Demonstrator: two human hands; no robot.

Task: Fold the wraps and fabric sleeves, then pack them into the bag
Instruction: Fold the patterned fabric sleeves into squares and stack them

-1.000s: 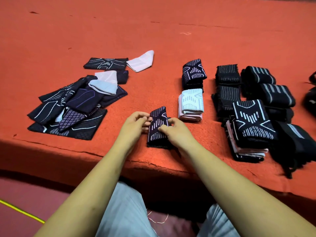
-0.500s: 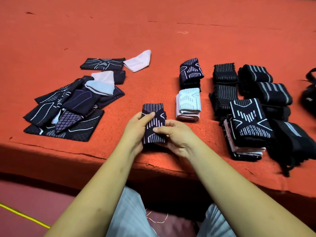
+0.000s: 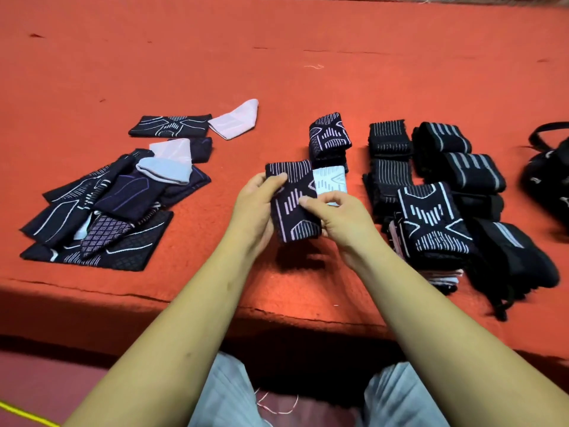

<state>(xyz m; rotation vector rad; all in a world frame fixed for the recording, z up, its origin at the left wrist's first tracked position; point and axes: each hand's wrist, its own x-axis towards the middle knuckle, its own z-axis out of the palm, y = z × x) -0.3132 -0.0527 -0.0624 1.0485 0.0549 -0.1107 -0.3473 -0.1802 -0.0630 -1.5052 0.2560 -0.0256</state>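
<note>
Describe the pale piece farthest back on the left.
On the orange table, look to the loose unfolded pile on the left. At its far end, right of a flat dark patterned sleeve, lies the pale pink sleeve; the other pale pieces sit within the heap.

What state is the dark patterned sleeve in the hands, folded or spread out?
Folded. The dark patterned sleeve is a short, compact rectangle pinched between the left hand and right hand, unlike the spread sleeves at left.

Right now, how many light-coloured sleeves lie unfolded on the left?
3: a pale pink sleeve beside the far dark sleeve; a second pink one at the far edge of the pile; a grey-blue one atop it. A white sliver lower down may be a fourth.
</note>
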